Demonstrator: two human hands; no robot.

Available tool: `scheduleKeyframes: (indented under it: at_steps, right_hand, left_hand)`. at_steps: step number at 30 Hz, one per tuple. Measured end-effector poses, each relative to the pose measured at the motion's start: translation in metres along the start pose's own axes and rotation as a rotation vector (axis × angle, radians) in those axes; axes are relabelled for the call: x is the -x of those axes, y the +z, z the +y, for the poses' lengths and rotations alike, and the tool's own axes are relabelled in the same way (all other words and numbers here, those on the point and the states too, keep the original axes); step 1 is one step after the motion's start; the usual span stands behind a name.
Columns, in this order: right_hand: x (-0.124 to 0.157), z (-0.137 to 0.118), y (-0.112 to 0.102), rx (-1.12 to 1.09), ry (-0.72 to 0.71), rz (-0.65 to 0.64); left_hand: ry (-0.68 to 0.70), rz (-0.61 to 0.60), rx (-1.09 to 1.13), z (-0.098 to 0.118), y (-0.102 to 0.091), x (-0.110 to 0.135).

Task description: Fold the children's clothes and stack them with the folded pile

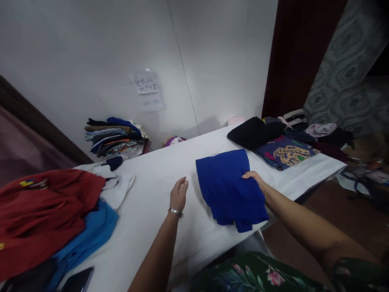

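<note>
A folded royal-blue garment [229, 186] lies on the white table [158, 178] near its front edge. My right hand [253, 177] rests on the garment's right edge, fingers curled over the cloth. My left hand [178, 194], with a metal bracelet at the wrist, hovers just left of the garment above the bare tabletop, fingers together and stretched out, holding nothing.
A heap of red [42, 207] and light-blue clothes [91, 235] covers the table's left end, with a white piece [117, 188] beside it. A stack of folded clothes [117, 138] stands against the wall. Dark and patterned garments [273, 142] lie at the right end. A phone [77, 280] lies at the bottom left.
</note>
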State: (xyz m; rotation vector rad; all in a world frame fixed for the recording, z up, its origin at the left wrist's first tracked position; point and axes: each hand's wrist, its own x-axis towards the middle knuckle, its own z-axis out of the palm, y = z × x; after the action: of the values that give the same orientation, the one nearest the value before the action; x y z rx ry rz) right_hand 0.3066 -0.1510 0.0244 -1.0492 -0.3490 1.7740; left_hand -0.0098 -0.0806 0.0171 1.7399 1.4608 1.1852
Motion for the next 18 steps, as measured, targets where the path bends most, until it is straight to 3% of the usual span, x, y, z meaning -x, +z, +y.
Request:
scheduleKeyframes:
  at_steps: [2,5,9,12,15,18]
  right_hand:
    - [-0.002,-0.007,0.012,0.103,0.207,-0.086]
    - [-0.015,-0.014,0.033,0.202,0.306,-0.168]
    - [-0.044,-0.013,0.06,0.263,0.354,-0.228]
    - [-0.066,-0.014,0.078,0.259,0.348,-0.178]
    - [-0.086,-0.02,0.098,0.372,0.393,-0.164]
    - [-0.11,-0.027,0.122,0.574,0.265,-0.174]
  left_hand:
    - [0.094,-0.008,-0.021,0.022,-0.01,-0.012]
    - [0.145,-0.163,-0.031,0.046,-0.021,-0.029]
    - [-0.015,-0.531,0.089,0.054,-0.034,-0.04]
    - [-0.17,-0.707,0.242,0.042,-0.045,-0.036]
    - [-0.368,-0.642,0.328,0.023,-0.052,-0.025]
    - [-0.505,-0.464,0.3,0.0,-0.055,-0.015]
